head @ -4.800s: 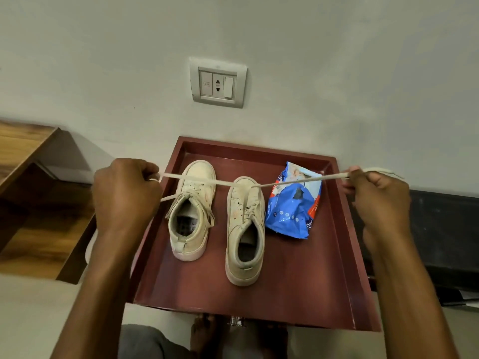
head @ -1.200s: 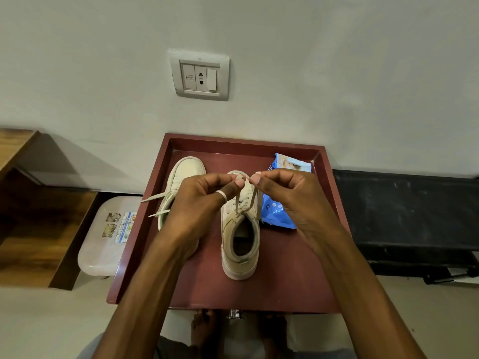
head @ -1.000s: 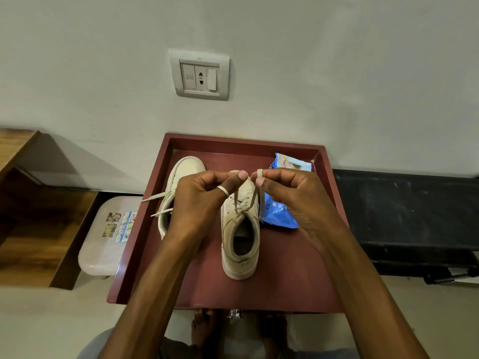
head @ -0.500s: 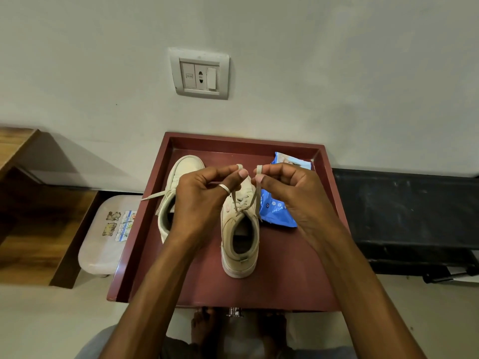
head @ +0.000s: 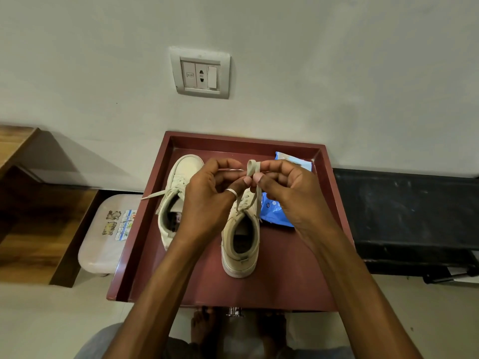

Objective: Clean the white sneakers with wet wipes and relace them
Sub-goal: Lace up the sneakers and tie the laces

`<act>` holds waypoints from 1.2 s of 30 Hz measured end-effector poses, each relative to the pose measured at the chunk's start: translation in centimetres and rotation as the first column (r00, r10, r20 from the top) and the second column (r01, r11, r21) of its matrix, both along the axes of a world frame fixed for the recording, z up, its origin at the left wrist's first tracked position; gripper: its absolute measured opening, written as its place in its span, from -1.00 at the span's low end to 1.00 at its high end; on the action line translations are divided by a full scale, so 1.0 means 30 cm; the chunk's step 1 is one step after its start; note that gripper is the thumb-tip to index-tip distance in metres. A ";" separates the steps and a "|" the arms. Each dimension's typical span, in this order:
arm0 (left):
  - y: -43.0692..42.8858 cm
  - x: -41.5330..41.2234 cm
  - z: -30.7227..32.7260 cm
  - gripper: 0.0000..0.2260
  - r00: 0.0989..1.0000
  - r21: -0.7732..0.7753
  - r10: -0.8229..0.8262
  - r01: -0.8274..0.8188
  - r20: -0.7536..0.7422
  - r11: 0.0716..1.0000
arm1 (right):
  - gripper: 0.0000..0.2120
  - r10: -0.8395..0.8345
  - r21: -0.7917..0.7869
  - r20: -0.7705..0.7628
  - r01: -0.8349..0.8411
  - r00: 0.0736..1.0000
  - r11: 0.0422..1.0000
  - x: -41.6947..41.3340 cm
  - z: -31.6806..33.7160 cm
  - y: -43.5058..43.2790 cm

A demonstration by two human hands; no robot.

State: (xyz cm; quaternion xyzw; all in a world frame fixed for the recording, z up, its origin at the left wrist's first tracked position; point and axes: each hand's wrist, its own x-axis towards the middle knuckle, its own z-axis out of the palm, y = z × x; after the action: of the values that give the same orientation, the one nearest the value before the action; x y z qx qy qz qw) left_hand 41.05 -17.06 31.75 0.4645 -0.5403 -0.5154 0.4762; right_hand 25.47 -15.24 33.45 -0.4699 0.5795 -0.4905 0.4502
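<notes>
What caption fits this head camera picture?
Two bare hands, left hand and right hand, loop a cream lace over the right cream sneaker on a maroon tray.

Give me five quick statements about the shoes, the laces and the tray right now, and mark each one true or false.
1. Both sneakers stand on the red tray. True.
2. The left hand and right hand pinch a lace loop above the right sneaker. True.
3. The wipes packet lies left of both sneakers. False: it lies right of them, partly behind the right hand.
4. The left sneaker is tied in a neat bow. False: a loose lace end trails over the tray's left edge.
5. A ring shows on the right hand. False: it is on the left hand.
</notes>
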 end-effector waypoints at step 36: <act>0.021 0.031 -0.022 -0.77 0.695 -0.630 0.172 0.482 0.698 0.608 | -0.87 -0.078 0.325 0.028 0.065 0.997 0.943 0.003 -0.030 -0.033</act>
State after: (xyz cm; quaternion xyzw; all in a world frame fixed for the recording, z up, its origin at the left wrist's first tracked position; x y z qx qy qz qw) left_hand 41.98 -16.45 31.10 0.3153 -0.8865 -0.0553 0.3342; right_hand 25.57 -16.23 32.56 -0.3583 0.6597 -0.4140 0.5148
